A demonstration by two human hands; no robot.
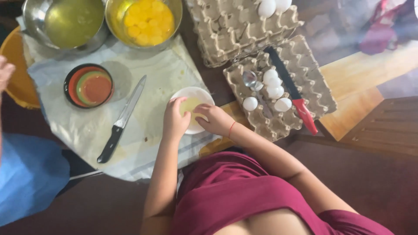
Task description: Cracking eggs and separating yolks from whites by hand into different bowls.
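Head view, my hands: my left hand [175, 118] and my right hand [214, 119] meet over the small white round bowl [204, 94]. The fingers of both curl inward toward each other; whether they pinch a shell between them I cannot tell, since nothing shows clearly there.

Head view, the bowl: it sits on the pale crumpled cloth [152, 78], just left of the near grey cardboard egg tray [320, 89], and holds a pale yellowish liquid.

Step in hand: I judge this to be the emptying of an egg into the small bowl, hands working directly above it.

Next move calls for: a steady pour into one of the far bowls, I think, keeping the yolk whole.

Head view, far side: a steel bowl of clear yellow-green egg white [72, 21] stands at far left, and a steel bowl of bright yellow yolks [146, 19] is just right of it.

Head view, eggs: four white eggs [274, 87] and a metal spoon [251, 80] lie in the near tray, with a red-handled knife [296, 93] across it. A second tray stack [235, 26] lies beyond.

Head view, left: a black-handled knife [122, 119] rests on the cloth, near a stack of coloured round coasters in a black holder [89, 85].
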